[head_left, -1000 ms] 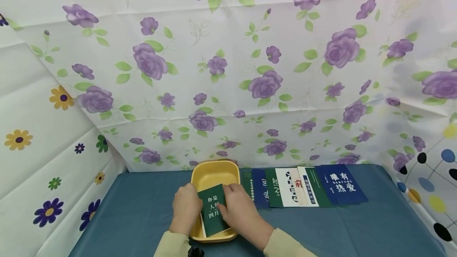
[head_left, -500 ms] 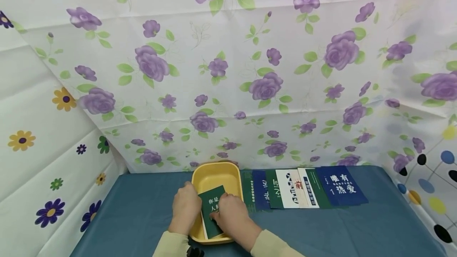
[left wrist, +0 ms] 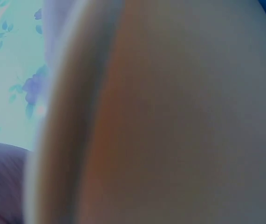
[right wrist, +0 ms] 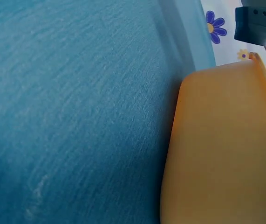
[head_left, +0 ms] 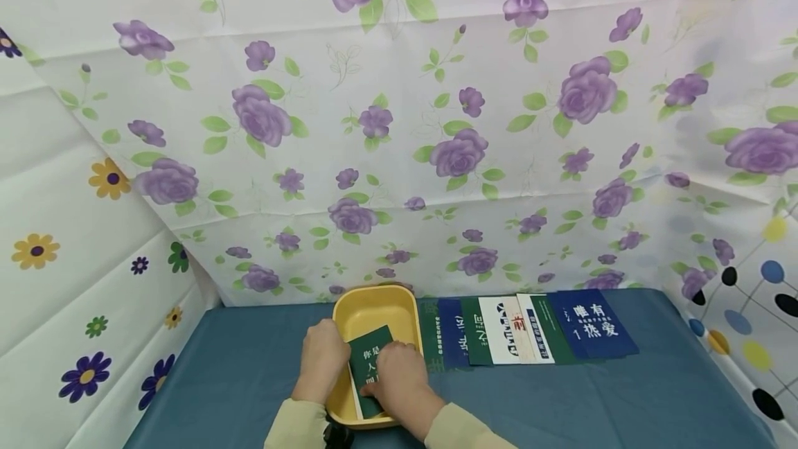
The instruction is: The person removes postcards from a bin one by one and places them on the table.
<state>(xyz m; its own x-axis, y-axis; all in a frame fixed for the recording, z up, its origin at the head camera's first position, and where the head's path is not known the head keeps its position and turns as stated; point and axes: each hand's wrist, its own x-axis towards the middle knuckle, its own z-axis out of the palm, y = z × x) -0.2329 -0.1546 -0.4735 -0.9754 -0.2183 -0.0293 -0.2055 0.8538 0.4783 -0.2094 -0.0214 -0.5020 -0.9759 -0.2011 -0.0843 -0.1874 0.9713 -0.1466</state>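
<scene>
A yellow plastic tray (head_left: pixel 374 301) stands on the blue-covered table, with a dark green book (head_left: pixel 373 342) lying slanted in its near half. White Chinese characters mark the book's cover, and pale page edges show along its left side. My left hand (head_left: pixel 324 359) grips the tray's left rim with curled fingers; the fingertips are hidden. My right hand (head_left: pixel 402 374) holds the book from the right, its thumb across the cover and its curled fingers partly hidden. The tray wall (left wrist: pixel 179 116) fills the left wrist view. In the right wrist view the tray's outer wall (right wrist: pixel 226 144) appears.
Right of the tray, several overlapping books (head_left: pixel 506 331) lie in a row, ending with a dark blue book (head_left: pixel 595 324). A flowered white curtain (head_left: pixel 399 123) rises behind the table. A dark wrist-worn device (right wrist: pixel 254 25) shows in the right wrist view.
My right hand has moved left and slightly down across the book, covering more of its front. My left hand keeps its place at the tray's rim.
</scene>
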